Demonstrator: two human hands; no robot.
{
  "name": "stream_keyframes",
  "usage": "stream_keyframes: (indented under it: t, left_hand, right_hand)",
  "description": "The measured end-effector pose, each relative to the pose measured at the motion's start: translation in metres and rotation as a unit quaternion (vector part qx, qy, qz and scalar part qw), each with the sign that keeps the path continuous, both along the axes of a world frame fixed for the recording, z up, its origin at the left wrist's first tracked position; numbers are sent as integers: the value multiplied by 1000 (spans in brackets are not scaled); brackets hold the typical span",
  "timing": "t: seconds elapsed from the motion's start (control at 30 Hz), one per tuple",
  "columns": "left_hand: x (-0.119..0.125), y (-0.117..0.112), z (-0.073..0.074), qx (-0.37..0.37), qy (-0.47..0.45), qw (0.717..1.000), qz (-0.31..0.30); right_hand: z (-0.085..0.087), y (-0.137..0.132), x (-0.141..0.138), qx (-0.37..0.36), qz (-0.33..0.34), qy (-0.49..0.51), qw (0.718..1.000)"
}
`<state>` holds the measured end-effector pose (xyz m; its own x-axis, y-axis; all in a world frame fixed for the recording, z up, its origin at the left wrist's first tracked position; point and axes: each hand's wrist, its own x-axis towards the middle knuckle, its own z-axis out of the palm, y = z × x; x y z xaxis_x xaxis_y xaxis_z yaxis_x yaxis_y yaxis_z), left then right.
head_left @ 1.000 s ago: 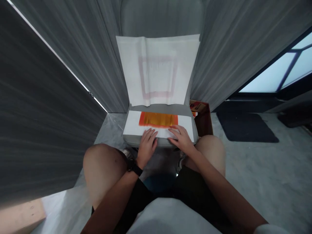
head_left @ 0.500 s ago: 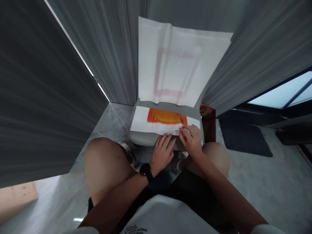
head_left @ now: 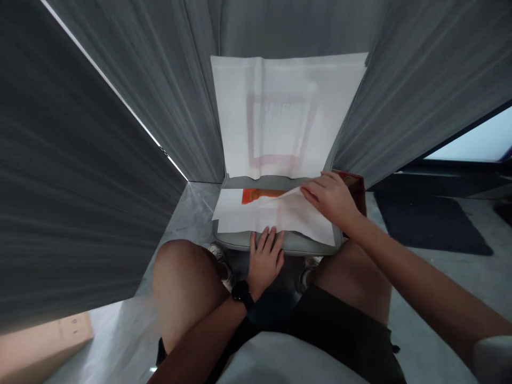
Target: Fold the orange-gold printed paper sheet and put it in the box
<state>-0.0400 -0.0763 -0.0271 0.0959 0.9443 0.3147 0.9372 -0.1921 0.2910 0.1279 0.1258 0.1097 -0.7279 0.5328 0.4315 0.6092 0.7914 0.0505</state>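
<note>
A white paper sheet (head_left: 236, 218) lies across the grey chair seat. Part of an orange painted patch (head_left: 256, 195) shows on it, the rest hidden under a white flap bearing faint pinkish marks. My right hand (head_left: 330, 197) pinches the flap's far edge between thumb and fingers, raising it a little off the seat. Spread fingers of my left hand (head_left: 266, 258) rest at the sheet's near edge by the seat front; a black watch (head_left: 240, 292) is on that wrist. Against the backrest leans a large white sheet (head_left: 236, 122) with a faint pinkish rectangular outline.
The grey chair seat (head_left: 240, 242) stands between my knees. A reddish box (head_left: 358, 194) sits to its right, and a dark mat (head_left: 432, 221) lies on the floor beyond. Grey curtains (head_left: 132, 176) hang around. At lower left is a light wooden piece (head_left: 48, 336).
My right hand has moved up and right, bringing a white flap over much of the orange patch. My left hand stays near the seat front. The view has shifted slightly.
</note>
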Motion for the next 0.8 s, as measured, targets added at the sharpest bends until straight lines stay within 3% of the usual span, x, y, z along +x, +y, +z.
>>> stream_keyframes:
  t: [0.23, 0.3, 0.37, 0.43, 0.53, 0.63, 0.8]
  left_hand:
    - [-11, -13, -7, -10, 65, 998, -21]
    - [-12, -15, -5, -16, 77, 997, -20]
    - [-15, -19, -2, -17, 83, 996, -22]
    - [-22, -22, 2, -14, 79, 996, -28]
    - [-38, -24, 13, -16, 65, 996, -50]
    - [-47, -23, 31, -10, 41, 997, -65]
    - [-28, -17, 73, -8, -59, 994, -88]
  right_hand:
    - [34, 104, -38, -121, -68, -101, 985]
    - [37, 118, -49, -142, -136, -110, 974]
    - [34, 116, -55, -116, -172, -78, 975]
    - [24, 98, -52, -77, -170, 1, 982]
    - [-5, 48, -29, -42, -127, 98, 986]
    - [-41, -21, 14, -35, -124, 161, 978]
    - [-91, -159, 100, -79, -242, 258, 932]
